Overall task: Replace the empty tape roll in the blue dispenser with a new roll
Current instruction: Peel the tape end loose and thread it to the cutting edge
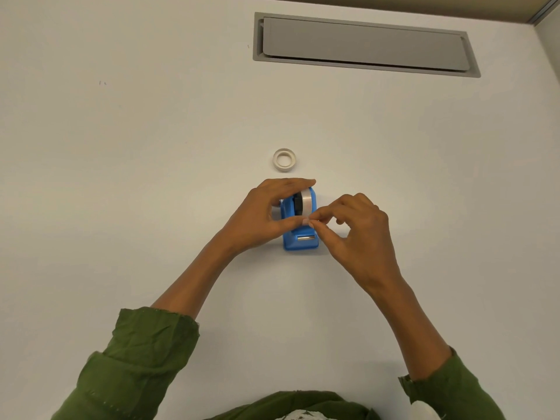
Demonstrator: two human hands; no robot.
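Note:
The blue dispenser (301, 241) stands on the white table (151, 177) with its metal cutter facing me. A clear tape roll (306, 202) on a black hub sits in its cradle. My left hand (263, 215) wraps over the dispenser from the left, fingers on top of the roll and thumb across the front. My right hand (357, 234) is at the dispenser's right side, thumb and forefinger pinched on the tape's loose end just above the cutter. A small whitish roll core (284, 160) lies flat on the table beyond the dispenser, apart from both hands.
A grey rectangular cable hatch (363, 45) is set into the table at the far right. Green sleeves cover both forearms near the bottom edge.

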